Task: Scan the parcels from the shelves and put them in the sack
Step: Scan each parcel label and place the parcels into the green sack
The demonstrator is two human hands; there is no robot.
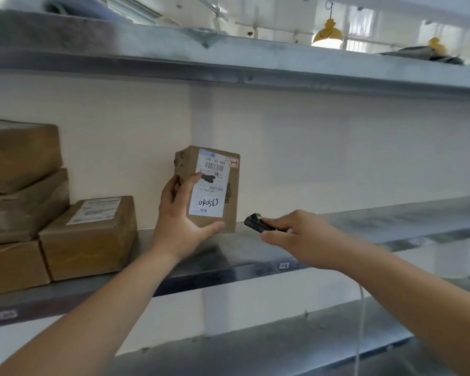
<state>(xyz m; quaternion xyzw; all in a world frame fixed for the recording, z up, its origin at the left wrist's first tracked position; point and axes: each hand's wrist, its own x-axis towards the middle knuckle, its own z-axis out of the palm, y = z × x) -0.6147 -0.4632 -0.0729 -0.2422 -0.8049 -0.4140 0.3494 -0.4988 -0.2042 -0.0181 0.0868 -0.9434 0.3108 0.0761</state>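
- Far left of the grip, well apart from it: stacked cardboard boxes (19, 183) on the metal shelf (364, 226), brown tape across their faces.
- Just right of that stack, nearer the grip: a taped cardboard box (90, 240) lying flat, a white-and-blue shipping label (95, 210) on its top face.
- At the grip: left hand (182, 226) wrapped round a small cardboard parcel (229, 191), thumb hooked under the bottom edge, a finger laid over the front face, the other fingers behind the left side.
- Parcel held upright, label side toward the camera, bottom edge level with the shelf surface; resting on it or just above, cannot tell.
- On the parcel's front: a white shipping label (210, 183) with a barcode near the top, a blacked-out patch beneath the finger, and handwritten "040563" near the bottom; a small red-marked sticker (234, 162) at the top right corner.
- Just right of the grip, near the parcel's lower right corner but apart from it: a small black handheld scanner (257, 223), nose pointing toward the parcel.
- Right hand (301, 234) pinching the scanner between thumb below and fingers above.
- Below the right hand, on the shelf's front lip: a small white tag (284, 265) marked "1-2".
- Under the right forearm: a thin white cord (360, 335) hanging down.
- Above the grip: the upper metal shelf (228, 61), with yellow hanging lamps (327, 32) beyond it to the right.
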